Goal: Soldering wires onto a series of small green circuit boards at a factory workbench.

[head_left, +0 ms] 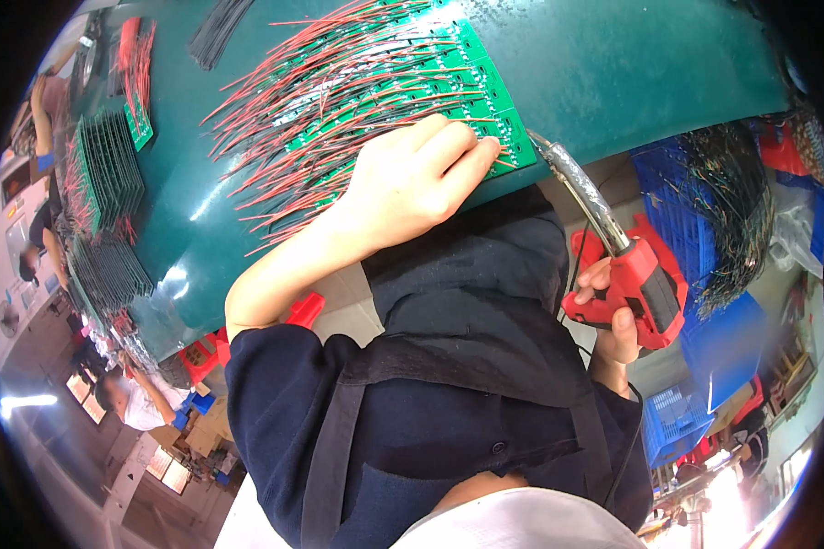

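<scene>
My left hand (410,178) reaches over the near right part of a green circuit board panel (487,78). Its thumb and index finger are pinched at the board's edge around a thin wire, mostly covered by the fingers. Rows of red and black wires (275,87) lie across the panel, their loose ends fanning to the left. In my right hand (621,337) is a red and black soldering gun (645,284). Its metal barrel slants up and left, and the tip is close to the panel's near right corner, just right of my left fingertips; contact cannot be made out.
The panel lies on a green table (613,69). Stacked boards with wires (110,174) stand at the left, below a red wire bundle (135,69). A black wire bundle (220,32) lies at the far edge. Right of the table, a blue crate (673,201) holds dark wires (732,210).
</scene>
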`<move>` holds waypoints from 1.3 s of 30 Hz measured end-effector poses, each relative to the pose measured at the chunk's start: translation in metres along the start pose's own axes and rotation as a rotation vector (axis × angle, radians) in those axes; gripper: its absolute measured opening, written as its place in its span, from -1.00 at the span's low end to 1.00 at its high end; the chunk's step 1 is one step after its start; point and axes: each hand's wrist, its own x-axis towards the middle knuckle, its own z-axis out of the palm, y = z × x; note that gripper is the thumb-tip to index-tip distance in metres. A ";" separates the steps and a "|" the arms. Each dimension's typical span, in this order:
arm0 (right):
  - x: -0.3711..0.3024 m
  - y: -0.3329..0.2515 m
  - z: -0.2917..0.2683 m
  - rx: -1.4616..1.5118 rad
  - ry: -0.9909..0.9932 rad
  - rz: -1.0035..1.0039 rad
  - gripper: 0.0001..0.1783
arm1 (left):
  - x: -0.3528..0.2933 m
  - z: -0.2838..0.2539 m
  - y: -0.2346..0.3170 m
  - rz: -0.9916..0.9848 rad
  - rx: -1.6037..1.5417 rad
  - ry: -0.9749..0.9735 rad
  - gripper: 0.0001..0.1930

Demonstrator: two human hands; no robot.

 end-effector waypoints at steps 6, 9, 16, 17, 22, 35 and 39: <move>0.004 -0.007 0.006 -0.001 0.044 -0.003 -0.40 | 0.000 -0.030 -0.011 -0.099 -0.085 -0.023 -0.73; 0.008 0.006 -0.003 0.069 0.051 -0.100 -0.42 | 0.006 -0.049 -0.042 -0.201 -0.046 0.060 -0.79; 0.026 0.010 0.017 0.066 0.044 -0.267 -0.52 | 0.025 -0.033 -0.161 -0.319 0.083 0.084 -0.77; 0.028 0.009 0.017 0.065 0.041 -0.264 -0.52 | 0.032 -0.021 -0.172 -0.261 0.077 0.129 -0.76; 0.035 0.009 0.024 0.099 0.049 -0.369 -0.51 | 0.059 -0.005 -0.186 -0.332 0.122 0.051 -0.77; 0.050 0.010 0.031 0.159 -0.023 -0.378 -0.54 | -0.041 -0.064 -0.208 -0.629 0.508 0.037 -0.80; 0.047 0.010 0.039 0.163 -0.063 -0.384 -0.53 | -0.031 -0.066 -0.210 -0.708 0.480 -0.092 -0.82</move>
